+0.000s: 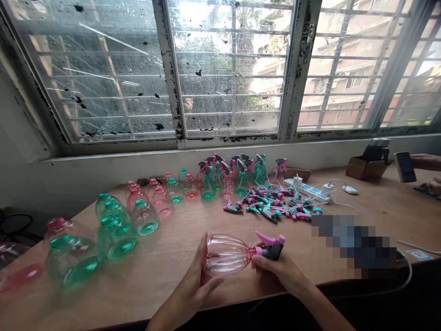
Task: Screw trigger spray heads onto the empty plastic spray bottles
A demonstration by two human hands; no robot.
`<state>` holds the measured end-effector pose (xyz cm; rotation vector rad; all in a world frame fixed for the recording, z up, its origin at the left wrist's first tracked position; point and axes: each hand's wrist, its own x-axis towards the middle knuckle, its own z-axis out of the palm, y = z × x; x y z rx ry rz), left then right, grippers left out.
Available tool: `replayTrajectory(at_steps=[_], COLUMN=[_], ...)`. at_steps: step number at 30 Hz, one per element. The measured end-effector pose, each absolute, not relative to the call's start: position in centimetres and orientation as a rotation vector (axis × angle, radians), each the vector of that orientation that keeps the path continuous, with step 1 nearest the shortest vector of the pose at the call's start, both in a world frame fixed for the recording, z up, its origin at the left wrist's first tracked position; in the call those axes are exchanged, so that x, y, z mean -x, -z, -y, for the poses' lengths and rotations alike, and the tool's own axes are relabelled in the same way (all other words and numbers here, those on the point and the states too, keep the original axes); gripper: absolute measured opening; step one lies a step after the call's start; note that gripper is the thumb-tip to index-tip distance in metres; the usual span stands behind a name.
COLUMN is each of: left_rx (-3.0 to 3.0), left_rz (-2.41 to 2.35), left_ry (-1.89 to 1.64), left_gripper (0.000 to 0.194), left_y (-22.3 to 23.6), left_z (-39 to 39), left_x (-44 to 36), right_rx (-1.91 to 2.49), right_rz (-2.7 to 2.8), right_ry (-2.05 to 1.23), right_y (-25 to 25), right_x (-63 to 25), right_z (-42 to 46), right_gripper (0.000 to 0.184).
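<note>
A clear pink spray bottle point(227, 254) lies sideways between my hands, above the front of the table. My left hand point(198, 271) wraps round its base, fingers behind and thumb below. At the neck, my right hand point(272, 266) grips the pink collar with thumb and fingers, beside the black and pink spray head point(272, 246). The head sits on the bottle's mouth; whether it is fully tightened I cannot tell. Beyond my hands lies a heap of loose pink, teal and black spray heads point(272, 202).
Open-topped green bottles point(117, 236) and pink bottles point(161, 202) stand along the left. Several bottles with heads point(241, 179) stand by the wall. A power strip point(312, 191), a cardboard box point(367, 165) and another person's hand point(427, 162) holding a phone point(405, 167) are at right.
</note>
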<state>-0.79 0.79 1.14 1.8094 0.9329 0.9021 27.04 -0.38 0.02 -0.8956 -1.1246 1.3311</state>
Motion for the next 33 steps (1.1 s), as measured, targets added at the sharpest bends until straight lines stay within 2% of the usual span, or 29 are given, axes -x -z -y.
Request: replayTrajectory(at_steps=[2, 7, 11, 17, 22, 27, 31, 33], left_rx=[-1.818, -1.783, -1.74, -1.759, -1.733, -1.682, -1.786, -1.844], left_rz=[-0.94, -0.941, -0.922, -0.982, -0.953, -0.917, -0.882, -0.897], left_ry=[-0.891, -0.797, -0.786, -0.82, -0.795, -0.792, -0.823, -0.864], left_gripper=[0.091, 0.105, 0.096, 0.098, 0.11, 0.093, 0.1, 0.097], left_y=[-1.1, -2.2, -3.5, -3.2, -3.3, -3.2, -1.7, -1.1], left_z=[-0.8, -0.7, -0.2, 0.1, -0.1, -0.4, -1.0, -1.2], left_x=[0.8, 0.5, 0.2, 0.3, 0.2, 0.2, 0.7, 1.0], right_rx=[0.899, 0.88, 0.904, 0.924, 0.932, 0.904, 0.876, 0.877], right_rz=[1.122, 1.134, 1.171, 1.181, 1.165, 1.135, 1.138, 1.137], right_ry=[-1.338, -1.354, -1.342, -1.34, -1.323, -1.319, -1.319, -1.33], right_y=[-0.1, 0.0, 0.0, -0.4, -0.5, -0.6, -0.8, -0.7], right_x=[-27.0, -27.0, -27.2, -27.2, -27.1, -26.9, -26.8, -26.8], right_z=[0.4, 0.5, 0.4, 0.6, 0.7, 0.8, 0.9, 0.9], right_gripper=[0.049, 0.048, 0.045, 0.047, 0.046, 0.045, 0.041, 0.042])
